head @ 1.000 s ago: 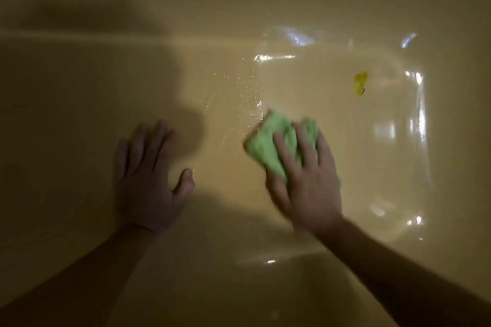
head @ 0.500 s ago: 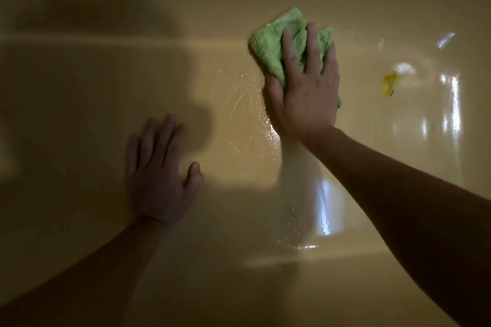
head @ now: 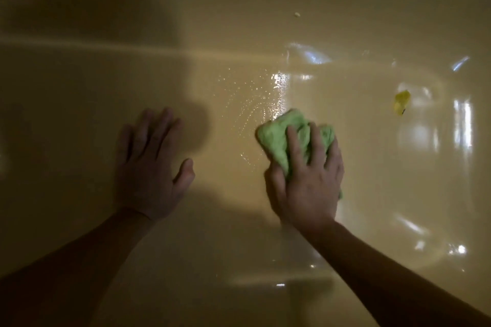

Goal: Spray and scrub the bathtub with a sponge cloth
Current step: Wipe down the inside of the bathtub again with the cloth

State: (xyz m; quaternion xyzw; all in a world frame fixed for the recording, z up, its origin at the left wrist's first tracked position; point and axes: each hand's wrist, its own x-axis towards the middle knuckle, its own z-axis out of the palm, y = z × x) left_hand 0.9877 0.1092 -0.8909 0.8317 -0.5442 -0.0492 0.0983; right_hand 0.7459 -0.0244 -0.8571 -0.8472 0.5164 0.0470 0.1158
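Much of the yellow-beige bathtub (head: 79, 114) lies in deep shadow on the left, and both forearms are cut off by the lower edge of the view. The left hand (head: 148, 167) rests flat on the tub floor, fingers straight and together, thumb out to the side; it is dim and little detail shows. The right hand (head: 308, 183) presses a green sponge cloth (head: 279, 135) against the tub floor, fingers spread and nearly straight over the top rather than wrapped round it. The palm hides the cloth's near part. The cloth is bunched and its far edge is blurred.

Water droplets (head: 255, 103) glint just beyond the cloth. A small yellow scrap (head: 401, 101), too small to identify, lies well apart to the right, and a pale speck (head: 297, 14) sits on the far wall. Bare tub floor lies open between the hands and between the cloth and the scrap.
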